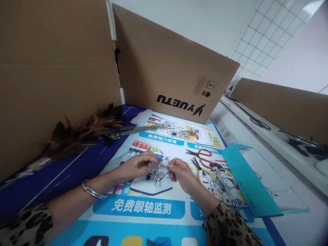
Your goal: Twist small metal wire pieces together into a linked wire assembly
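Note:
My left hand [137, 165] and my right hand [180, 172] meet over a printed poster [143, 208] on the table. Both pinch a small tangle of thin wire with clear pieces and tiny dark clips [159, 169] held between them. The fingers of each hand are closed on it. A metal bangle [92, 191] sits on my left wrist. Leopard-print sleeves cover both forearms.
Red-handled scissors [203, 155], yellow-handled pliers [202, 169] and a roll of clear tape [227, 177] lie right of my hands. A teal paper bag [246, 181] lies further right. Brown feathers with wire stems [84, 131] lie at left. Cardboard sheets [169, 68] stand behind.

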Motion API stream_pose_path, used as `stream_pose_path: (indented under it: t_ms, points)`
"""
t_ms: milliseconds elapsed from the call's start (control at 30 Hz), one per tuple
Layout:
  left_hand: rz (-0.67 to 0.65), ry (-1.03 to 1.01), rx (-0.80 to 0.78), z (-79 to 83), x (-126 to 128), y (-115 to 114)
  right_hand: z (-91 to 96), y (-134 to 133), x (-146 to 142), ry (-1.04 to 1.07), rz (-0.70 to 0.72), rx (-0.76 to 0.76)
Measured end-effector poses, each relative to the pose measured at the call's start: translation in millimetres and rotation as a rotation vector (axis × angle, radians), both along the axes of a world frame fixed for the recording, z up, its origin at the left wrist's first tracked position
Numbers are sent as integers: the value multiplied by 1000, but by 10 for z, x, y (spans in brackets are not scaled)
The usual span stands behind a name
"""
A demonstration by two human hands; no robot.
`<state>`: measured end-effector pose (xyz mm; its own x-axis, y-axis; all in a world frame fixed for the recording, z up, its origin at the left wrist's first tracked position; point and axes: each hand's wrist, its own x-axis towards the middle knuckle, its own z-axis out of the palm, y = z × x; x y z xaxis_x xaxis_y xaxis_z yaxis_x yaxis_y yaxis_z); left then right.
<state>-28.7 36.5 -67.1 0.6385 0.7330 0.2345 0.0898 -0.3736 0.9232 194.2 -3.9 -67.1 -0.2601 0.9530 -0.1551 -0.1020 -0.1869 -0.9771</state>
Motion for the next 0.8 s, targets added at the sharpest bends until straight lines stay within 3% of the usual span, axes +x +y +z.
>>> stream_pose_path:
  t_ms: [167, 367, 800]
  points:
    - [52, 132, 185, 29, 22, -21, 5, -4, 5, 13, -49, -1]
    - [160, 51, 210, 12, 38, -13, 34, -1, 12, 42, -37, -12]
    - [143, 135, 405, 354, -4, -120, 3, -9, 26, 181, 116, -117]
